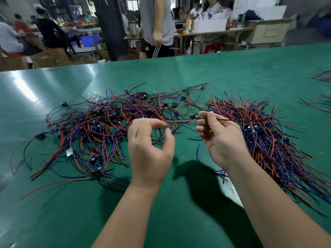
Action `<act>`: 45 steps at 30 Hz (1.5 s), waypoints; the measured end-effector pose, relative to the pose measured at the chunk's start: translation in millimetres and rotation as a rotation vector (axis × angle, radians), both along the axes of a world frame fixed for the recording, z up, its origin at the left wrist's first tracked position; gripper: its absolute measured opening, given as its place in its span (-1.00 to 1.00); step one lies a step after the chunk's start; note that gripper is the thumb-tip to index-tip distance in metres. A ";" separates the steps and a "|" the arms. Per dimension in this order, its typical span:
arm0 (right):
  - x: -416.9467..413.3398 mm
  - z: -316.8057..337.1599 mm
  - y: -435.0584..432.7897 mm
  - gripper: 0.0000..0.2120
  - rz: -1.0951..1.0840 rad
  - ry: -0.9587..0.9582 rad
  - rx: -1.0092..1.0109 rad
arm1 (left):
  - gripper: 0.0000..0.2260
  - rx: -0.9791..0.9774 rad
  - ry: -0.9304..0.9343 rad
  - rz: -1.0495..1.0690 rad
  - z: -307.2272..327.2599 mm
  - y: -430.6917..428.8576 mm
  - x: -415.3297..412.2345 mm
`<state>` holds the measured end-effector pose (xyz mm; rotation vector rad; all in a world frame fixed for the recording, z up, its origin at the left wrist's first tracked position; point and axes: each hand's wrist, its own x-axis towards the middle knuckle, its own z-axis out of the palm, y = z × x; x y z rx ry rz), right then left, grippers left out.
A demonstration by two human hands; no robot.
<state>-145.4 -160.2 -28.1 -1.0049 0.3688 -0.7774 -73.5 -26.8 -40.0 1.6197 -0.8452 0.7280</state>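
Observation:
My right hand (222, 138) is raised over the green table (53, 221) and pinches a wired part (194, 117) between thumb and forefinger. A red lead (179, 121) runs left from the pinch and a black lead (250, 120) runs right over the pile. My left hand (148, 151) hovers beside it with the fingers curled, thumb and forefinger apart. The red lead's end reaches that forefinger's tip; no grip shows there. A loose tangle of red, blue and black wires with small boards (100, 122) lies to the left, a more aligned heap (265, 140) to the right.
A loose blue wire (198, 154) lies on the table between my hands. More wire bundles (322, 77) sit at the right edge. A person (157, 24) stands at the table's far edge. Other workbenches, boxes and seated people fill the background.

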 end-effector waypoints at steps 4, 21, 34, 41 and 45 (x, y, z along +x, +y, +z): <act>-0.8 5.8 -5.0 -0.77 -0.012 -0.024 0.210 | -0.82 -0.116 0.086 0.112 0.9 5.2 8.4; -18.2 13.9 -18.1 -0.82 0.243 -0.035 0.385 | -0.95 0.504 0.769 -0.217 1.4 21.0 28.8; -16.0 10.2 -5.5 -0.77 0.586 0.197 0.266 | -0.76 0.231 1.298 -0.967 8.9 5.7 -2.7; -12.2 9.8 -8.1 -0.68 0.547 0.144 0.361 | -0.77 -0.154 1.591 -0.949 17.0 -2.5 -6.4; -10.5 4.6 -4.2 -0.60 0.548 0.280 0.111 | -0.78 -0.390 1.615 -0.960 20.6 -1.1 -0.4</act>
